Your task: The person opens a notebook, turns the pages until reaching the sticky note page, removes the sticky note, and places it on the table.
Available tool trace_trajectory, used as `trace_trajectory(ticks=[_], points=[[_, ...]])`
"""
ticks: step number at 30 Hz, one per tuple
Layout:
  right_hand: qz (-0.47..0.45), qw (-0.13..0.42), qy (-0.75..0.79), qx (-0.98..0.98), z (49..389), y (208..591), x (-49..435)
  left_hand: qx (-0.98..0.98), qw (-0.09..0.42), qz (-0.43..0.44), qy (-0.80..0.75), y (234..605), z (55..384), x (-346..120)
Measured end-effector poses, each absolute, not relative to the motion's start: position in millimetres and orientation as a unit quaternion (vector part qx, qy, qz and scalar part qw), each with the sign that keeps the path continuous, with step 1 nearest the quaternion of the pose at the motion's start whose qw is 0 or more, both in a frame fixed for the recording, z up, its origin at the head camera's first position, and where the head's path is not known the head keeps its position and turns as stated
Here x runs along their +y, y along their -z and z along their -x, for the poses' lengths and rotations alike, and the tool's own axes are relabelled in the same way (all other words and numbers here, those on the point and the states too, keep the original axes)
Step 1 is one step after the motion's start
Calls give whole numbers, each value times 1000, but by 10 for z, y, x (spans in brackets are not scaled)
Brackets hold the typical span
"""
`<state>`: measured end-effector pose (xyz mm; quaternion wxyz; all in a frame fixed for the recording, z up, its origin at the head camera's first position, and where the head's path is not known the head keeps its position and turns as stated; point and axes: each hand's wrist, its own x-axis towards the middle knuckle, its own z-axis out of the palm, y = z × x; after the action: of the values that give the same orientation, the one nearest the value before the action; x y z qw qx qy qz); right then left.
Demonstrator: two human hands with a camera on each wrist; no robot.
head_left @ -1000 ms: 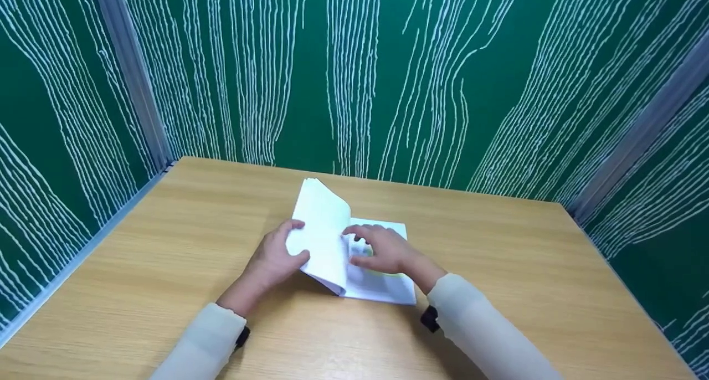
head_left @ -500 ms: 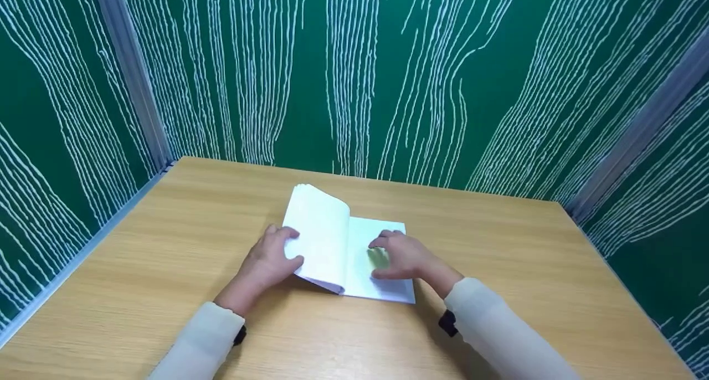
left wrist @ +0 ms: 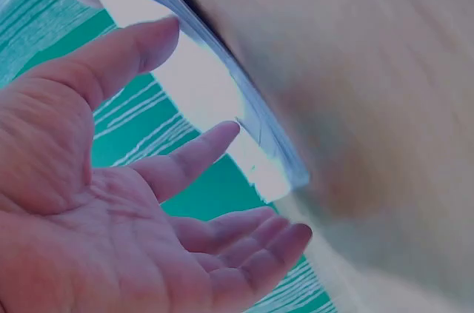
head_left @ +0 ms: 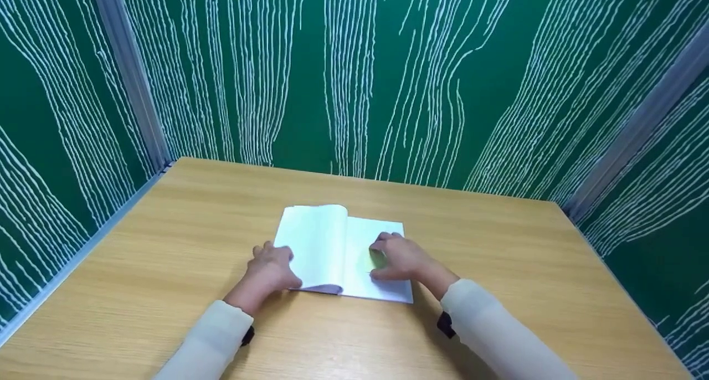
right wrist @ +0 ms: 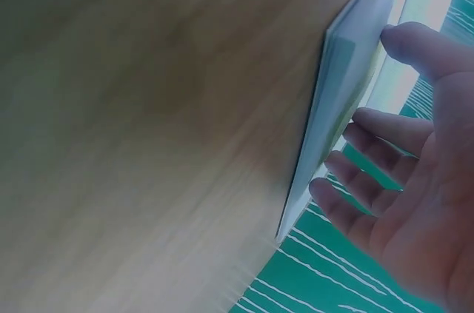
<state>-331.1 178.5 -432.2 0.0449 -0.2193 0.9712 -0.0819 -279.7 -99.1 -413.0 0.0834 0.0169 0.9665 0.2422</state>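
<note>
A white-paged book [head_left: 310, 247] lies spread on the table, its left stack of pages bulging up near the spine. Along its left edge rests my left hand [head_left: 268, 269], fingers spread, thumb at the lower corner of the page. The left wrist view has the thumb and index finger of that hand [left wrist: 96, 217] right at the page edges [left wrist: 248, 98]. On the right page my right hand [head_left: 407, 258] touches down with its fingertips around a yellow-green patch [head_left: 376, 260], which it partly hides. The right wrist view shows these fingers [right wrist: 378, 191] extended and lightly bent against the page.
The wooden table [head_left: 194, 214] surrounds the book on all sides. Green panels with wavy white lines [head_left: 310, 92] rise behind it and at both sides, joined by grey posts [head_left: 133, 75]. A dark band [head_left: 445, 324] shows under the right sleeve, with another at the left.
The left stack of pages, raised before, has been lowered to the left by my left hand. My right hand has moved from near the spine onto the right page, uncovering some of it.
</note>
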Motion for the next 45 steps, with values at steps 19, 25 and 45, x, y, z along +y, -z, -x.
trace_trajectory(ticks=[19,25,45], points=[[265,29,79,961,3317,4329,1847,960,108,-144,-216,4212,2793,-790],[292,-3,91,952,3295,4318,1872,958,95,-170,-212,4233,2827,-781],[351,-125,110,922,3257,4264,1931,968,91,-156,-175,4243,2757,-821]])
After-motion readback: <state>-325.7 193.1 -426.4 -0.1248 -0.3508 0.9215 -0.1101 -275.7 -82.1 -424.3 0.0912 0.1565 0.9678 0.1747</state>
